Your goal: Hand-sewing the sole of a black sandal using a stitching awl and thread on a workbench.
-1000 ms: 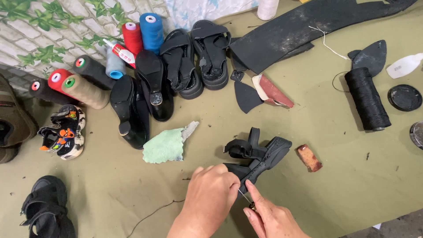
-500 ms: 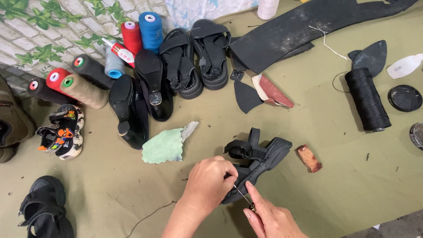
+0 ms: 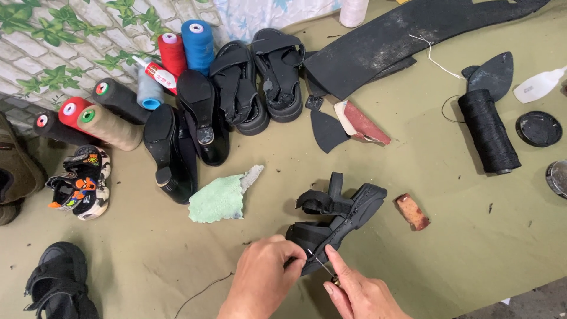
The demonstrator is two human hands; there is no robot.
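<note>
Left grip (image 3: 266,277) clamps the black sandal (image 3: 336,215) near the desk's (image 3: 460,236) front edge, steadying it, I judge, while right grip (image 3: 360,292) pinches a thin metal tool (image 3: 322,267) at its sole.

Sandal (image 3: 339,218) toe end hidden under left hand (image 3: 266,283); needle tool (image 3: 323,267) mostly covered by fingers (image 3: 339,269).

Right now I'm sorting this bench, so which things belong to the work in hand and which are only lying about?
In hand:
- black sandal, gripped at its near end by the left hand
- thin metal tool, pinched in the right hand fingers at the sole's edge

Lying about:
- green cloth
- black thread spool
- coloured thread cones
- pair of black sandals
- black heeled shoes
- brown block
</note>
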